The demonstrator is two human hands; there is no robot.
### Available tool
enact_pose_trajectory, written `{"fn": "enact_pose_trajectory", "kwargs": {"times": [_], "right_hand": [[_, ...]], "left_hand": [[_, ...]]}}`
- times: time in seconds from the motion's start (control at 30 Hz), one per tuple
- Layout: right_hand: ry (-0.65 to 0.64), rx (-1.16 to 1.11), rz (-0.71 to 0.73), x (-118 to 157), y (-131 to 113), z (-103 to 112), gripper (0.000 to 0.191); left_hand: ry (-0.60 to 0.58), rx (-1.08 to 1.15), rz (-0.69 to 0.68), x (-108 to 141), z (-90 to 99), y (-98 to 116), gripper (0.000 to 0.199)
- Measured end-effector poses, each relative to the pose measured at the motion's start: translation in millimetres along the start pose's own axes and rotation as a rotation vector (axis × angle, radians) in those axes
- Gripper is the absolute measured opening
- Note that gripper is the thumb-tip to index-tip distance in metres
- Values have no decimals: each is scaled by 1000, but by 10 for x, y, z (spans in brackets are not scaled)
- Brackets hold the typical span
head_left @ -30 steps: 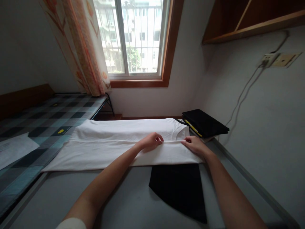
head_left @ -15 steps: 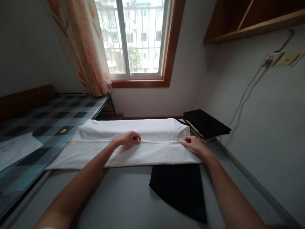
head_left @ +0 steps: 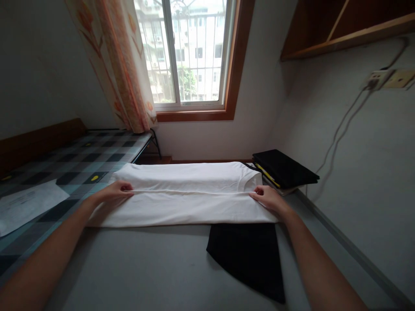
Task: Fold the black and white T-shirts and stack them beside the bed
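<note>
A white shirt (head_left: 194, 209) lies folded lengthwise across the grey table (head_left: 155, 268), its neckline at the right. My left hand (head_left: 117, 191) pinches the folded edge near the shirt's left end. At the neckline end, my right hand (head_left: 266, 198) pinches the same edge between thumb and fingers. The edge runs straight between both hands. A black sleeve (head_left: 248, 257) sticks out from under the white cloth toward me, lying flat on the table.
Behind my right hand sits a black folder (head_left: 285, 168) with a yellow edge, on other flat items. To the left is a bed with a checked cover (head_left: 110, 151) and a paper sheet (head_left: 30, 205). A wall with a cable (head_left: 340, 121) bounds the right side.
My left hand has moved left along the folded edge, from the middle of the shirt to near its left end. My right hand stays at the neckline end. The view has shifted slightly.
</note>
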State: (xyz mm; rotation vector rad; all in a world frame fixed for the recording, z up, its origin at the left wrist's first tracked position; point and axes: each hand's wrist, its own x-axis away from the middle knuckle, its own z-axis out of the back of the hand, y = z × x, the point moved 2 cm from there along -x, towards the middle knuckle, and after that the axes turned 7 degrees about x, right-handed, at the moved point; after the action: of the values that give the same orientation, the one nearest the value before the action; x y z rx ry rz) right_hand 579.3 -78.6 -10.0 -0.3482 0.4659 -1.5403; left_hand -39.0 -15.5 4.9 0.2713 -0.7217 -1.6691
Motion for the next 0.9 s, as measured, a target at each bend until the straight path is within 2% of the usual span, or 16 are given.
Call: {"fn": "enact_pose_trajectory", "kwargs": {"times": [0.17, 0.27, 0.37, 0.43, 0.57, 0.67, 0.73, 0.8, 0.87, 0.9], "right_hand": [[43, -67, -29, 15, -12, 22, 29], [31, -91, -24, 9, 12, 16, 30], [13, -95, -21, -7, 41, 2, 32], [23, -81, -27, -13, 50, -5, 31], [48, -12, -47, -1, 39, -5, 26], [95, 99, -41, 21, -14, 6, 22], [182, 204, 10, 40, -116, 4, 16], [263, 268, 90, 66, -280, -35, 12], [260, 222, 180, 95, -477, -124, 15], [210, 162, 222, 109, -571, -184, 19]], "left_hand": [[57, -59, 111, 119, 256, -383, 31], [142, -62, 121, 157, 334, -464, 35], [229, -100, 136, 162, 329, -451, 33], [264, -140, 141, 159, 292, -395, 29], [260, -284, 168, 202, 208, -210, 30], [357, -485, 161, 266, 161, -52, 34], [437, -574, 85, 282, 87, 62, 35], [459, -562, -47, 256, -57, 203, 35], [426, -469, -207, 203, -270, 395, 34], [385, -409, -297, 177, -396, 514, 34]]}}
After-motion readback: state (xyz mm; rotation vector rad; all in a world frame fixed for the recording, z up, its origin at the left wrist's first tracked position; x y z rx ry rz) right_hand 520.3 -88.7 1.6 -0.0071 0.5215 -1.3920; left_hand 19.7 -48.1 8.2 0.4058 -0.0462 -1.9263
